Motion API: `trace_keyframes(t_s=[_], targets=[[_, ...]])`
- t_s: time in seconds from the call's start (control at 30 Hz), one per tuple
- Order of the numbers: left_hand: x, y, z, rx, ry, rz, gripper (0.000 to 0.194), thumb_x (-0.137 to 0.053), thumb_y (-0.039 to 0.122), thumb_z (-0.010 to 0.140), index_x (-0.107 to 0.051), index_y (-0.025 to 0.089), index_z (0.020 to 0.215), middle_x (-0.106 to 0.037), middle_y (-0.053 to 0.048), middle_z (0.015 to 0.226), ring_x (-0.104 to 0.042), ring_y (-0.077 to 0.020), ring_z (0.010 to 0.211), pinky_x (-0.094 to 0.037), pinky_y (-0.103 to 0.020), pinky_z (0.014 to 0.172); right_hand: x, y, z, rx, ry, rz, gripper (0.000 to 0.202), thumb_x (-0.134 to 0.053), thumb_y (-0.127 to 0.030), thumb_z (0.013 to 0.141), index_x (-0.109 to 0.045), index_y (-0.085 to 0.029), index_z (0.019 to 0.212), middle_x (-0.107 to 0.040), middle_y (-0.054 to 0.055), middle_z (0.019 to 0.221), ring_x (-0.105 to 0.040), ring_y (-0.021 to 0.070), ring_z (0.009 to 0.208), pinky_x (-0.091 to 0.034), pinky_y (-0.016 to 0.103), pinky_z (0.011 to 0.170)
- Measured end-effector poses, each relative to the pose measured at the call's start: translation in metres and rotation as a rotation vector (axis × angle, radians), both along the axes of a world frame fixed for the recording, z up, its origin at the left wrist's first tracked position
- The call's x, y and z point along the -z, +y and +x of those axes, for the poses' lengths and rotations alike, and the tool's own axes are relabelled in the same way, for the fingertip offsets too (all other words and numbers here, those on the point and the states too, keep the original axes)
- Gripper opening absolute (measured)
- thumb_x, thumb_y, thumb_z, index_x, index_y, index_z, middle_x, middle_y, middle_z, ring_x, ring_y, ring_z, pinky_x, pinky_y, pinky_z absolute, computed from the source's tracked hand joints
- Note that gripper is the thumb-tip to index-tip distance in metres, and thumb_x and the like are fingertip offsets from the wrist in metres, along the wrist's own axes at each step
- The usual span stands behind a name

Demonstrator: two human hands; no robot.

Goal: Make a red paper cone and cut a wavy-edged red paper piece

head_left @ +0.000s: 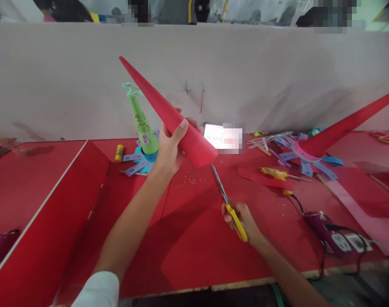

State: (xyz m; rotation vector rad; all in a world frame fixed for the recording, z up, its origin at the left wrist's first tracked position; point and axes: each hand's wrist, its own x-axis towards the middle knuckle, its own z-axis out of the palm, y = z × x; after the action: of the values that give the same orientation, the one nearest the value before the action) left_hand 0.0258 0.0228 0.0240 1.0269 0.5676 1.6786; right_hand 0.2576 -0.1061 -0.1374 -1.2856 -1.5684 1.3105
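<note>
My left hand (pixel 172 145) is wrapped round a red paper cone (pixel 159 102), raised above the table with its narrow tip toward the upper left and its wide end toward the lower right. In my right hand (pixel 242 219) is a pair of scissors (pixel 229 209) with yellow handles. The blades look nearly closed and point up at the cone's wide end; whether they touch its edge I cannot tell. Behind my left forearm stands a green cone (pixel 143 128) with dark writing, on a blue base with purple strips.
On the red table (pixel 181 247) are a yellow glue stick (pixel 119 153), a lit screen (pixel 213 137), a yellow glue gun (pixel 274 173) and a purple power box (pixel 325 232) with cables. Another red cone (pixel 344 128) leans at right. A red divider (pixel 53 213) stands left; a white wall (pixel 85 85) rises behind.
</note>
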Motion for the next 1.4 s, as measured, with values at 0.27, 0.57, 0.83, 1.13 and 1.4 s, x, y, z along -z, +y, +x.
trace_keyframes(t_s=[0.27,0.57,0.83,1.13,1.4], targets=[[-0.006,-0.007,0.002,-0.042,-0.003,-0.034,0.06,-0.092,0.059,0.083,-0.061,0.032,0.127,-0.073,0.001,0.089,-0.082,-0.0268,0.092,-0.068,-0.041,0.08,0.005,-0.005,-0.002,-0.04,0.037,0.117,0.06,-0.066,-0.081,0.088,-0.063,-0.023,0.102,-0.068,0.005,0.087,-0.061,0.018,0.072,-0.055,0.028,0.063],[-0.008,-0.014,0.009,-0.065,0.009,0.01,0.069,-0.095,0.059,0.078,-0.061,0.03,0.131,-0.074,0.0,0.092,-0.081,-0.0248,0.088,-0.067,-0.037,0.079,0.002,-0.003,0.0,-0.063,-0.007,0.157,0.064,-0.061,-0.085,0.09,-0.063,-0.022,0.092,-0.064,0.003,0.078,-0.057,0.0166,0.065,-0.05,0.029,0.06],[-0.002,-0.013,0.012,-0.029,0.012,0.049,0.06,-0.092,0.054,0.084,-0.062,0.03,0.13,-0.074,0.0,0.093,-0.081,-0.024,0.089,-0.067,-0.037,0.078,-0.001,-0.002,0.001,-0.038,-0.044,0.16,0.062,-0.065,-0.083,0.088,-0.061,-0.021,0.084,-0.057,0.0,0.068,-0.047,0.0144,0.059,-0.039,0.027,0.054],[-0.001,-0.016,0.013,0.0,0.045,0.042,0.056,-0.091,0.051,0.086,-0.061,0.031,0.128,-0.077,-0.003,0.1,-0.081,-0.0253,0.093,-0.067,-0.037,0.076,-0.001,0.0,0.002,-0.046,-0.065,0.161,0.072,-0.06,-0.092,0.084,-0.062,-0.02,0.081,-0.057,0.0,0.064,-0.046,0.0139,0.057,-0.036,0.026,0.052],[0.004,-0.015,0.016,-0.012,0.096,0.007,0.067,-0.089,0.059,0.085,-0.058,0.031,0.137,-0.077,-0.003,0.098,-0.082,-0.0273,0.091,-0.067,-0.037,0.07,-0.004,-0.001,0.003,-0.018,-0.069,0.141,0.058,-0.069,-0.078,0.087,-0.061,-0.021,0.081,-0.056,-0.001,0.066,-0.046,0.014,0.059,-0.037,0.026,0.054]])
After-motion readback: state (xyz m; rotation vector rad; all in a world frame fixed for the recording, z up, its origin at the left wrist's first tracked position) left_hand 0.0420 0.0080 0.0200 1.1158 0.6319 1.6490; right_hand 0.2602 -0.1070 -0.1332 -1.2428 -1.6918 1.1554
